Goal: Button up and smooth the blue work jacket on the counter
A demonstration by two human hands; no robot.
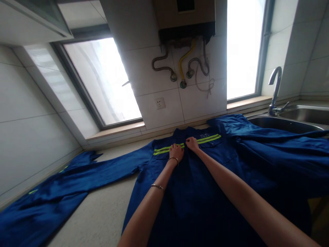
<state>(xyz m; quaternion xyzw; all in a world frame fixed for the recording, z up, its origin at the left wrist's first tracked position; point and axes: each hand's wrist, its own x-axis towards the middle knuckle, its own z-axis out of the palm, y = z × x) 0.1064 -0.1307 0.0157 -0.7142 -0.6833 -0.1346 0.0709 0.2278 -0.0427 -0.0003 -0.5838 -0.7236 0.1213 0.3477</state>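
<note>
A blue work jacket (190, 192) lies spread, front side up, on the countertop, its collar toward the wall. Yellow-green reflective strips cross its chest, and small white lettering shows above the strip on the right. My left hand (177, 152), with two bracelets on that arm, is on the left chest strip beside the front opening, fingers curled onto the cloth. Just across the opening, my right hand (192, 144) pinches the jacket's front edge near the inner end of the other strip. The fingertips of both hands are partly hidden.
One sleeve (110, 169) stretches left along the counter (95, 212); blue cloth also bunches at the right, beside a steel sink (305, 115) with a tap (275, 91). A water heater (185, 20) with pipes hangs on the tiled wall between two windows. A socket (159, 103) sits below.
</note>
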